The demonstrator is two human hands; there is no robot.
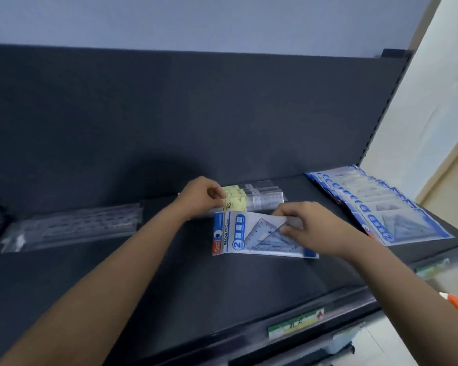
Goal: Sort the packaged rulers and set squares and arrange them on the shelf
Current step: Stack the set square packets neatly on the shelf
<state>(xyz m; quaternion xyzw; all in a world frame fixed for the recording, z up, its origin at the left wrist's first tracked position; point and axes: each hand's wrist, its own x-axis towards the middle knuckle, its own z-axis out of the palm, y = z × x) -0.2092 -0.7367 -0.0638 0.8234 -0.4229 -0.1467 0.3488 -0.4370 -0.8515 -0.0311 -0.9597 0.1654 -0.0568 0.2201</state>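
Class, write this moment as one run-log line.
left hand: pinches yellow-labelled ruler packs | right hand: holds set-square pack | shelf: set-square stack right, long rulers left

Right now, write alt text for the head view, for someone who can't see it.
On a dark shelf, the right hand pinches a blue set-square pack while the left hand holds yellow-labelled ruler packs. More set-square packs fan out right; long clear rulers lie left.

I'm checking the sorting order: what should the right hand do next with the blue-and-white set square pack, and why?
Probably slide the blue-and-white set square pack right onto the fanned row of matching packs: the right hand pinches it, and it lies beside the yellow-labelled ruler packs the left hand holds.
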